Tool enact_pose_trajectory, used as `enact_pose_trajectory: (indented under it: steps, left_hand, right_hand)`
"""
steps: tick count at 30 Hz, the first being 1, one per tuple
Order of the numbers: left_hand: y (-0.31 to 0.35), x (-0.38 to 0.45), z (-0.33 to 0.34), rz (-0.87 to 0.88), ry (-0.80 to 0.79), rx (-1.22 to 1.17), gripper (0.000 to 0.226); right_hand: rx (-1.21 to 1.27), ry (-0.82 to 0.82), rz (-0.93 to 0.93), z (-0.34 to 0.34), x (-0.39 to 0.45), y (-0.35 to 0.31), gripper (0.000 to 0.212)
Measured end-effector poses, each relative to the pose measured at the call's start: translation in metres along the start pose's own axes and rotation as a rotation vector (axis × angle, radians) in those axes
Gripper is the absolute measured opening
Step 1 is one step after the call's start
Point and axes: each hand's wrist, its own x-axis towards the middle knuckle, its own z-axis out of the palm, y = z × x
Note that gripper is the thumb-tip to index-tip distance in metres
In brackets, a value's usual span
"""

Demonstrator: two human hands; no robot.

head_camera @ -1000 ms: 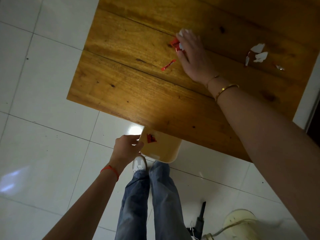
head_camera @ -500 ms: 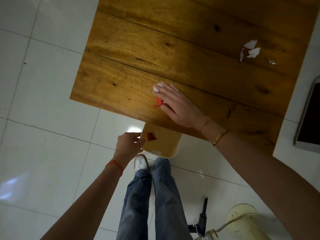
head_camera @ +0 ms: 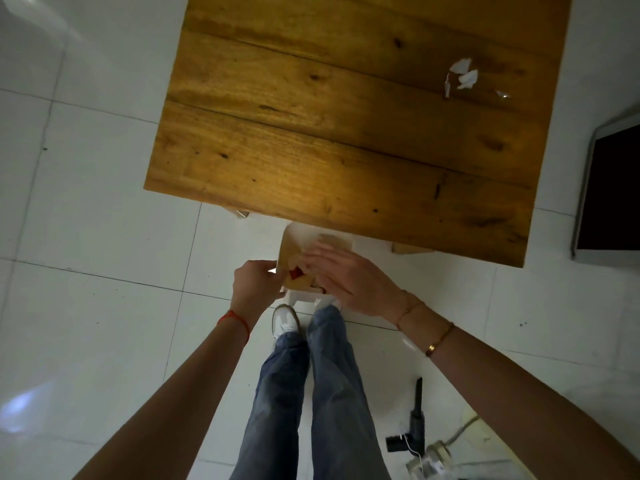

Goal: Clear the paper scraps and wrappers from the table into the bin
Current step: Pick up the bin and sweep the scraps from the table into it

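Note:
A small pale bin (head_camera: 298,242) sits just below the near edge of the wooden table (head_camera: 311,161). My left hand (head_camera: 256,284) grips the bin's left rim. My right hand (head_camera: 349,278) hovers over the bin's mouth, fingers spread and pointing left, covering most of the inside. A red wrapper scrap (head_camera: 295,273) lies inside the bin beside my fingertips. Whether my right hand still holds any scrap is hidden. White paper scraps (head_camera: 462,76) lie on the far right part of the table, with a tiny shiny scrap (head_camera: 503,94) a little to their right.
White floor tiles surround the table. A dark screen with a pale frame (head_camera: 609,188) stands to the table's right. My legs and a white shoe (head_camera: 284,322) are below the bin. A black tool (head_camera: 414,420) and a cream appliance with a cord (head_camera: 446,452) lie on the floor, lower right.
My right hand swept the red and white scraps from mid-table to the near edge, then off it, and now sits over the bin. My left hand kept hold of the bin.

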Motion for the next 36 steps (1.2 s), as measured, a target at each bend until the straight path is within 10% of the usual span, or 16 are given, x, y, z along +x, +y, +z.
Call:
enact_pose_trajectory:
  steps: [23, 36]
  left_hand:
    - [0.110, -0.166, -0.039, 0.394, 0.001, 0.108, 0.025]
    - [0.215, -0.255, 0.092, 0.408, -0.046, 0.004, 0.014]
  right_hand:
    - [0.064, 0.611, 0.272, -0.141, -0.125, -0.102, 0.041]
    - [0.008, 0.564, 0.258, -0.249, -0.288, -0.038, 0.040]
